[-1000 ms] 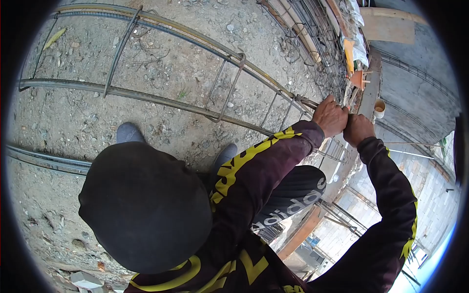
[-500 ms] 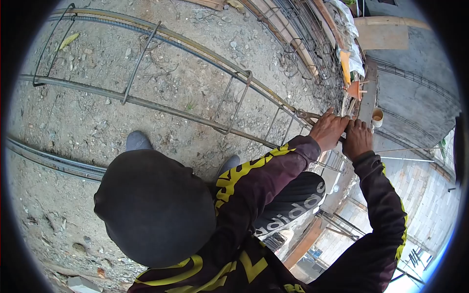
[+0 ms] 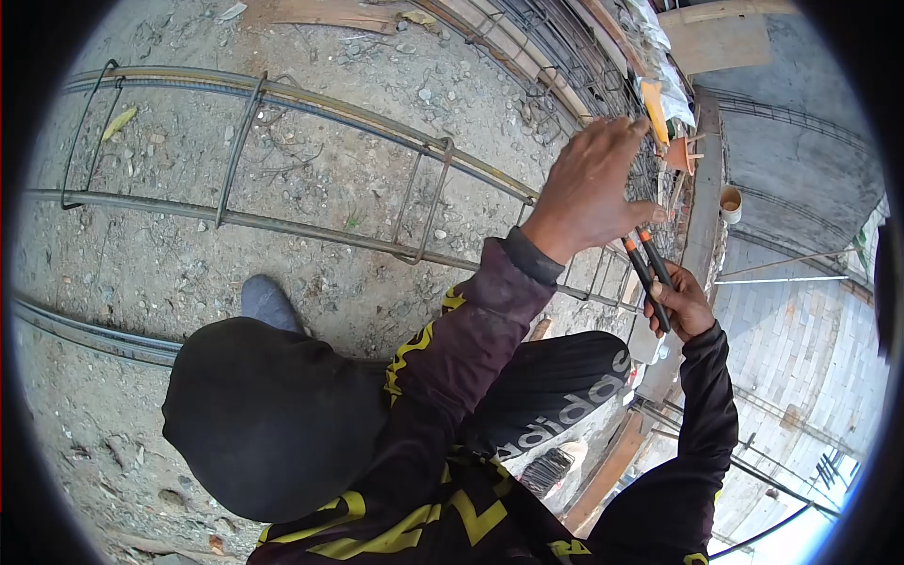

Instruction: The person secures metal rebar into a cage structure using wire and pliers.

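Note:
My left hand is raised over the steel rebar cage, back of the hand up, fingers stretched out and thumb apart, holding nothing. Just below it, my right hand grips a pair of pincers by its black handles with orange bands. The head of the pincers is hidden behind my left hand. Long ribbed bars joined by bent square stirrups make up the cage, which runs from the far left to beneath my hands.
My bent knees are close to the cage, on stony ground. More rebar lies at left. Boards and bars are piled at the top. A bucket and an orange wheelbarrow-like object stand at right.
Both hands were together at the cage with the pincers. My left hand has come off them, opened and lifted; my right hand has drawn back toward me with the pincers.

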Motion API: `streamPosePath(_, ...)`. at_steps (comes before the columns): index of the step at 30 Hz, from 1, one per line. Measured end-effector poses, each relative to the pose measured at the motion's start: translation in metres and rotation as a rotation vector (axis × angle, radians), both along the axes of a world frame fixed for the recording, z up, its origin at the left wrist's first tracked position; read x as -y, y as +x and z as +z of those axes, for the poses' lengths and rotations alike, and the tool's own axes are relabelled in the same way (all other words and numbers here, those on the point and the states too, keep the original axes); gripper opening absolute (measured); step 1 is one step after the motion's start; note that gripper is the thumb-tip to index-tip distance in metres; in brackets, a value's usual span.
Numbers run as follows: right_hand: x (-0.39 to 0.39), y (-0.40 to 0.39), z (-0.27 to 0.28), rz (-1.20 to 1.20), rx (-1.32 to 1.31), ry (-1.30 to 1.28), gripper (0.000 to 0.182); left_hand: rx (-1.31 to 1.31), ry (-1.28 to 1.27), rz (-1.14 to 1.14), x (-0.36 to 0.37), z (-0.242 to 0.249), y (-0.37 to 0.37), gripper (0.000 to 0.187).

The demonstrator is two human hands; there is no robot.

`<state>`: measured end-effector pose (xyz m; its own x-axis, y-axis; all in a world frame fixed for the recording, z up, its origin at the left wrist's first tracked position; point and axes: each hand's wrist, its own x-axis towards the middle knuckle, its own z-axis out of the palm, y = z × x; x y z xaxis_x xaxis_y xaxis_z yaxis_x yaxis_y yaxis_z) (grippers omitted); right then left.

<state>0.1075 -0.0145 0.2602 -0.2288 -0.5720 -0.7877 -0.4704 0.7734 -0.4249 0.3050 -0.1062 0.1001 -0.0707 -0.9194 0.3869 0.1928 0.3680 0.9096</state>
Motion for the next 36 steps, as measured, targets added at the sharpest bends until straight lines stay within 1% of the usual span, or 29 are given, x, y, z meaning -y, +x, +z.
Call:
streamPosePath(2,-0.019,0.005,-0.014,-0.064,0.130,-0.139,0.032,0.007,0.134,-0.138,0.009,-0.019,0.013,0.102)
streamPosePath(5,-0.029,0.017,-0.029,-0.095,0.256,-0.196,0.031,-0.035,0.149,-0.395,0.014,-0.048,0.003,0.080)
streamPosePath(8,-0.037,0.022,-0.048,-0.117,0.393,-0.245,0.030,-0.165,0.250,-0.506,0.014,-0.044,0.004,0.052)
streamPosePath(11,-0.042,0.014,-0.075,-0.072,0.486,-0.332,0.029,-0.107,0.161,-0.341,0.011,-0.045,0.001,0.036)
streamPosePath(13,-0.048,0.013,-0.096,-0.107,0.539,-0.366,0.024,-0.241,0.122,-0.164,0.008,-0.044,-0.002,0.035)
streamPosePath(15,-0.052,0.018,-0.109,-0.148,0.591,-0.255,0.023,-0.350,0.038,0.040,0.008,-0.041,-0.003,0.035)
streamPosePath(16,-0.052,0.016,-0.115,-0.142,0.596,-0.205,0.023,-0.378,0.139,0.076,0.008,-0.043,0.003,0.033)
streamPosePath(19,-0.056,0.020,-0.132,-0.128,0.535,-0.164,0.024,-0.386,0.358,-0.037,0.006,-0.038,0.021,0.031)
streamPosePath(20,-0.056,0.015,-0.145,-0.139,0.546,-0.170,0.033,-0.360,0.346,-0.073,0.007,-0.041,0.023,0.031)
streamPosePath(23,-0.039,0.038,-0.137,0.056,0.130,-0.065,0.046,-0.303,0.376,-0.213,0.002,-0.041,0.031,0.033)
streamPosePath(24,-0.037,0.046,-0.131,0.338,-0.270,-0.011,0.057,-0.348,0.452,-0.287,-0.002,-0.036,0.035,0.034)
streamPosePath(27,-0.039,0.041,-0.126,0.534,-0.637,-0.806,0.049,-0.186,0.551,-0.425,-0.007,-0.026,0.052,0.033)
streamPosePath(29,-0.023,0.049,-0.101,0.431,-0.504,-1.122,0.039,-0.132,0.532,-0.488,-0.013,-0.020,0.052,0.033)
streamPosePath(30,-0.018,0.057,-0.089,0.468,-0.473,-1.210,0.034,-0.102,0.517,-0.525,-0.016,-0.017,0.050,0.033)
streamPosePath(33,-0.001,0.060,-0.077,0.437,-0.332,-1.331,0.034,0.038,0.485,-0.573,-0.027,-0.003,0.043,0.031)
streamPosePath(34,0.002,0.055,-0.073,0.388,-0.202,-1.284,0.035,0.097,0.475,-0.572,-0.029,0.000,0.043,0.030)
streamPosePath(36,0.009,0.033,-0.061,0.111,0.385,-1.128,0.038,0.224,0.452,-0.559,-0.032,0.007,0.046,0.029)
